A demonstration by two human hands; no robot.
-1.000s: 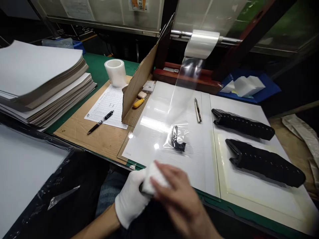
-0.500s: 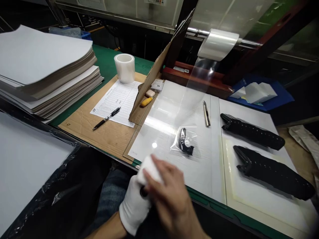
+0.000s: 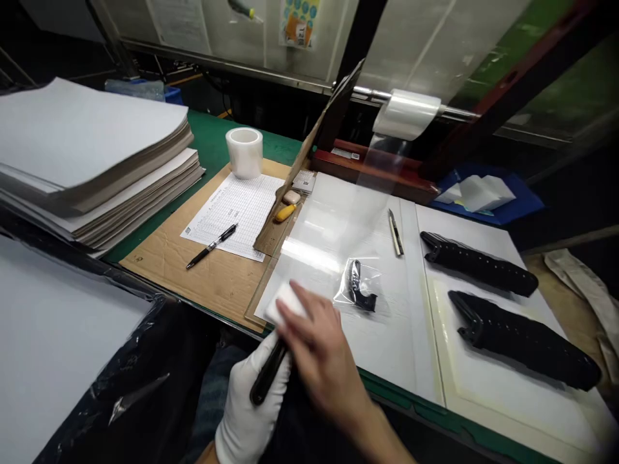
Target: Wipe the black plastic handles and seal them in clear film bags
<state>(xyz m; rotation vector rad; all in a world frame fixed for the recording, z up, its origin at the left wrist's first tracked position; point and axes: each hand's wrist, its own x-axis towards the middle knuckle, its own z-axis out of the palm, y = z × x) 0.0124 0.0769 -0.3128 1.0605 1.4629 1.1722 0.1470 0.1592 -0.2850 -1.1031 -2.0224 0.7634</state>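
Well, we held a slim black plastic piece (image 3: 267, 374) in our gloved left hand (image 3: 247, 412), its white cotton fingers closed around it, just above our lap and off the near edge of the bench. Our bare right hand (image 3: 322, 357) crossed over it, with its fingers (image 3: 302, 316) narrowed on a white foam pad (image 3: 286, 304), which sat touching the upper end of the piece and partly hid it.

At 1 o'clock from our hands, a black part in a clear plastic bag (image 3: 360, 288) lay on a white board (image 3: 382, 341). Beyond it, at 2 o'clock, stood a craft knife (image 3: 395, 232), and two long black ribbed strips (image 3: 478, 263) (image 3: 522, 338) lay further right at 2 to 3 o'clock. A clear film (image 3: 380, 167) hung from a roll (image 3: 406, 115) at 1 o'clock. A cardboard divider (image 3: 269, 232) stood at 12 o'clock, between the board and a grid form (image 3: 232, 216), a pen (image 3: 211, 255) and a tape roll (image 3: 244, 153). Stacked paper sheets (image 3: 87, 138) rose at 10 o'clock.
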